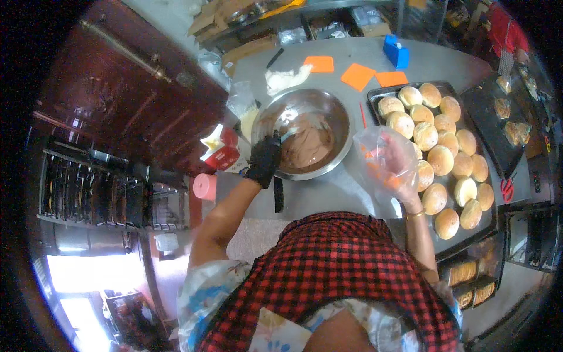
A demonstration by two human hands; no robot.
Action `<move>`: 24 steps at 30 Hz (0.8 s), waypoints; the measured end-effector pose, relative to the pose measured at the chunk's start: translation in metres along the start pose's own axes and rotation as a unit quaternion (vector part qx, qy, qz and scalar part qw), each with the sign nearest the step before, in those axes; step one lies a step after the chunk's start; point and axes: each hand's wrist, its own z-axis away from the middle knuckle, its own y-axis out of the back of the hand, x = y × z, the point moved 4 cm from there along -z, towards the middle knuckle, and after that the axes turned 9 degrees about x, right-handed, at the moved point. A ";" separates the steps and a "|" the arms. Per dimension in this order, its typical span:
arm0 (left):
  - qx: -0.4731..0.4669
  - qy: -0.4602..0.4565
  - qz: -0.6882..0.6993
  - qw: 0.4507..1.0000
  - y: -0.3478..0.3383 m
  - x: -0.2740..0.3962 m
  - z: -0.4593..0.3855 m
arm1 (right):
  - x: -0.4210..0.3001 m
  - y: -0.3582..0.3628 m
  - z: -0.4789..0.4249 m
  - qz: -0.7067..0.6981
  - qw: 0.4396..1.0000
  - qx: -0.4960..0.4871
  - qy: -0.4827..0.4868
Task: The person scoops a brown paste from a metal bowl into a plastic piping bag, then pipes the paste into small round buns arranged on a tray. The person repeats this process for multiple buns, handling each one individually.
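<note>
My left hand (264, 160), in a black glove, grips a spatula (289, 133) at the left rim of a large steel mixing bowl (344, 145). The spatula's tip rests in a smooth brown chocolate-coloured mixture (308, 147) inside the bowl. To the right of the bowl, my right hand (398, 182) holds a clear plastic bag (374, 141), which covers most of the fingers. Orange patches show through the bag; what they are I cannot tell. A dark baking tray (477, 220) of round baked buns (440, 160) lies just beyond this hand.
Orange plastic scrapers (358, 76) and a blue tape dispenser (396, 53) lie at the back of the steel table (334, 198). A red-and-white carton (222, 149) and a pink roll (205, 186) stand left. Red-handled scissors (507, 190) lie right. A person in red (506, 31) is at far right.
</note>
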 end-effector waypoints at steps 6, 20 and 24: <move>-0.110 -0.035 0.034 0.993 0.003 -0.011 0.002 | 0.006 0.020 0.001 -0.032 0.999 0.031 0.009; -0.268 0.008 0.388 0.882 -0.041 0.025 0.007 | -0.008 0.025 -0.003 -0.067 0.996 0.057 -0.012; -0.414 0.251 0.608 0.629 -0.029 0.044 0.015 | -0.010 0.032 0.000 -0.020 0.994 0.097 0.044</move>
